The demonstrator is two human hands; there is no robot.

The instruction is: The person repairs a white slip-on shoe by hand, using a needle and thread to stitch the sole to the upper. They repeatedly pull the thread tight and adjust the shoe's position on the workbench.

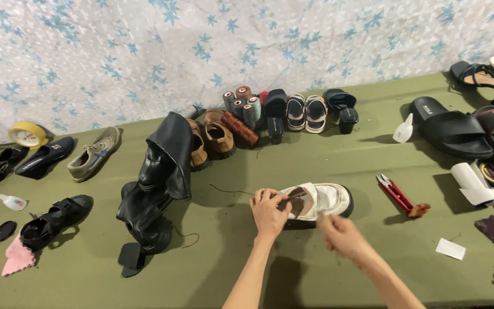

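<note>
A: Middle of the green table (327, 269) now; a white shoe (322, 199) lies there on its sole, long axis running left to right across the view; toe to the right, heel and open mouth to the left.

B: And the left hand (269, 213)?

A: It sits at the heel end, knuckles up, forearm rising from the bottom edge; its fingers curl over the brown lining at the opening and pinch it there.

B: The right hand (343, 236)?

A: Just in front of the shoe, near its middle, forearm coming in from the lower right; it is blurred; the fingers look drawn together, but whether they pinch anything, I cannot tell.

B: What sits around them?

A: To the left a tall black boot (154, 183) stands slumped, well apart from the shoe; to the right red snips (394, 192) lie on the cloth; behind, spools of thread (242, 106) stand beside a pair of brown shoes (211, 139) and striped sandals (306, 112); far right, black slides (451, 128) and a small white glue bottle (403, 129); far left, a grey sneaker (94, 153) and a roll of yellow tape (27, 135).
</note>
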